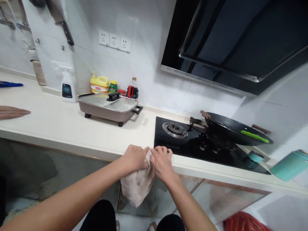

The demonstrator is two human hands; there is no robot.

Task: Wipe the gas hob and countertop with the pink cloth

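Note:
A pale beige cloth [138,187] hangs in bunched folds over the front edge of the counter [106,141]. My left hand [135,157] is closed on its upper part from the left. On the other side, my right hand [162,162] grips the same cloth, its knuckles by the front left corner of the black gas cooktop [176,146]. Both hands are close together, and some of the cloth is hidden behind the fingers.
A rectangular electric pan [104,109] with a glass lid stands behind my left hand. Near it are a spray bottle [68,86], a yellow jug [99,84] and a dark sauce bottle [132,89]. A wok [231,126] occupies the right burner, below the range hood [231,41].

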